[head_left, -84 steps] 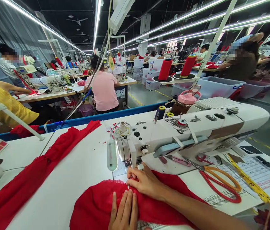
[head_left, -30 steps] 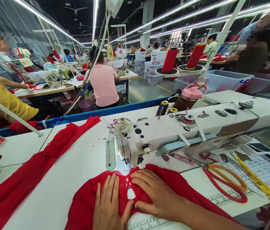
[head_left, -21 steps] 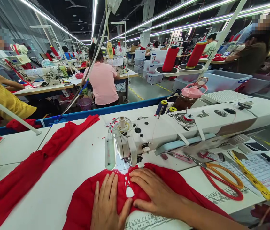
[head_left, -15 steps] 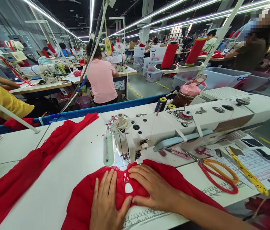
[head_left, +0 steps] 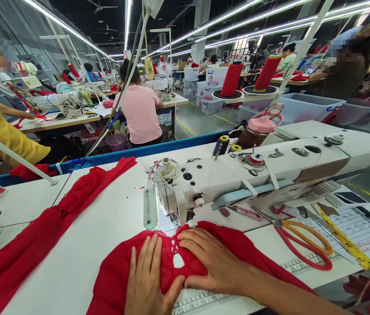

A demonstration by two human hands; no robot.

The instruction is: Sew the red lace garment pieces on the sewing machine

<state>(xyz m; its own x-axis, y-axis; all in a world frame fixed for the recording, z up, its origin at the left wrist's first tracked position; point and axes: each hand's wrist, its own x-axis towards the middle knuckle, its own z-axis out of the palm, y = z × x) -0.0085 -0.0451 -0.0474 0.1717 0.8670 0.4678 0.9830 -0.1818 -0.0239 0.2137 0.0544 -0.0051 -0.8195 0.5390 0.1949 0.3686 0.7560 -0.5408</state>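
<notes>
Two hands (head_left: pixel 147 280) lie near the table's (head_left: pixel 73 258) front edge, two yellow-topped spools (head_left: pixel 221 146) near its back, one tape measure (head_left: pixel 345 241) at right.

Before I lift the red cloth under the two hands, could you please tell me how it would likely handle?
The red cloth would probably flop, as it lies in soft, shallow folds. It is likely light, since it looks thin. Its crossed strips might snag, because open gaps show between them.

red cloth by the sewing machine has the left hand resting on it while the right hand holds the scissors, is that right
No: the right hand isn't holding the scissors; the head view shows it resting on the red cloth too. The left hand does rest on that cloth by the sewing machine.
</notes>
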